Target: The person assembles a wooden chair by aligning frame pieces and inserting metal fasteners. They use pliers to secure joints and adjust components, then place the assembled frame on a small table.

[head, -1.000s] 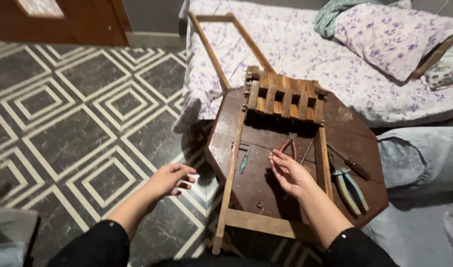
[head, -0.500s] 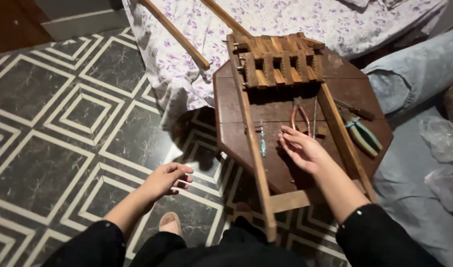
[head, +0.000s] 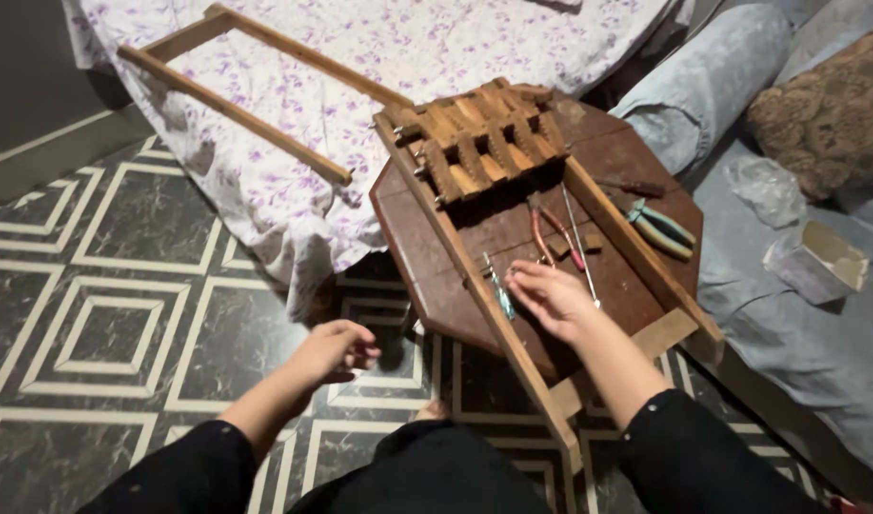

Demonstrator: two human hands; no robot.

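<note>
two hands (head: 551,297) over table (head: 427,257) tools (head: 551,233)

I see a dark marble-look tiled floor (head: 122,314) with pale nested square lines. A bed (head: 379,57), covered by a white sheet with purple flowers, fills the top of the view. At upper left runs a dark wall with a pale baseboard (head: 46,143). Grey fabric (head: 798,324) and a brown cushion (head: 827,114) lie at right.

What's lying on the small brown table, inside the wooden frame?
On the brown table, inside the wooden frame: red-handled pliers, a thin rod, a small screwdriver. The right hand covers part.
</note>
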